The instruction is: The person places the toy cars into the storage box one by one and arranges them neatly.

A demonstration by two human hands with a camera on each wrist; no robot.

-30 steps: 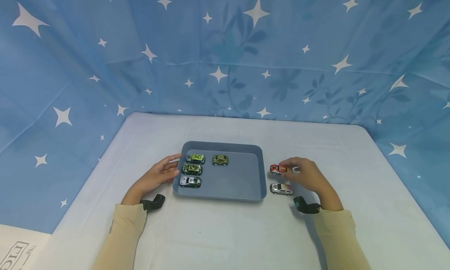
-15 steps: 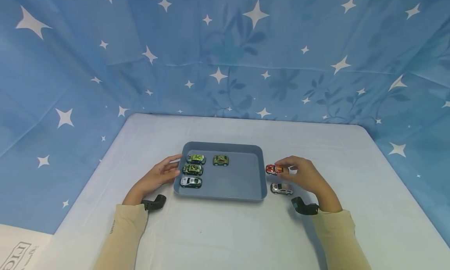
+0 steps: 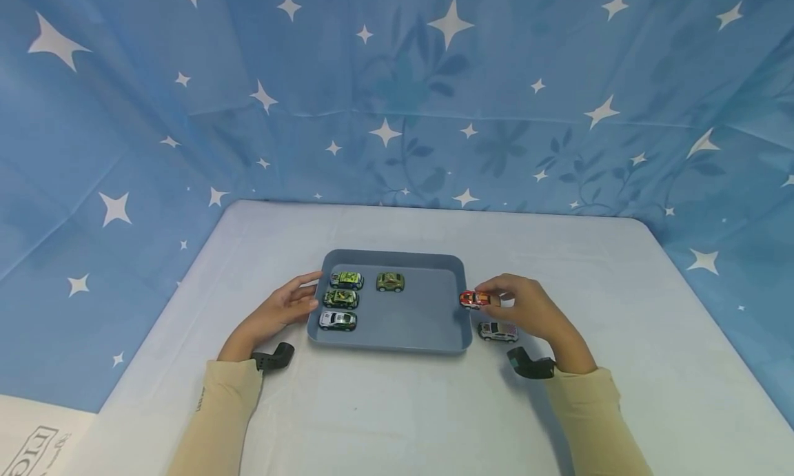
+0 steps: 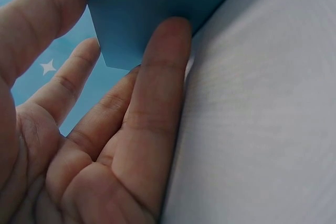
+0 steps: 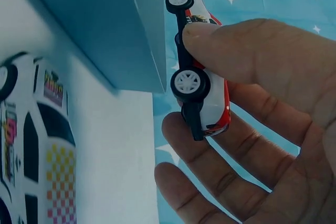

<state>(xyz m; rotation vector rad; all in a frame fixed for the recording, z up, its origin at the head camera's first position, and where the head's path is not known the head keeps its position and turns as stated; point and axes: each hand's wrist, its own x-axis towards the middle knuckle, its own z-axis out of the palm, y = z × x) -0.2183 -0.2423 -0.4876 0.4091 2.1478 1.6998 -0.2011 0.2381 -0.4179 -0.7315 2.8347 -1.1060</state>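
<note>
My right hand (image 3: 527, 307) pinches a red and white toy car (image 5: 202, 72) between thumb and fingers, raised at the right rim of a blue-grey tray (image 3: 409, 350). On the tray's left side, the fingers of my left hand (image 3: 282, 311) rest against its outer wall, fairly straight. Inside the tray a yellow-green toy car (image 3: 347, 280), a dark green camouflage car (image 3: 341, 298) and a white and green car (image 3: 338, 320) form a column at the left. An olive camouflage car (image 3: 390, 282) stands to their right.
A white toy car with a checkered roof (image 5: 47, 140) stands on the white table (image 3: 397, 414), just right of the tray and below my right hand. Behind the table hangs a blue curtain with white stars (image 3: 397, 83). Printed white material (image 3: 37, 435) lies at the lower left.
My right hand has lifted the red and white toy car and carried it left, from the table to the tray's right rim. The left hand stays at the tray's left side.
</note>
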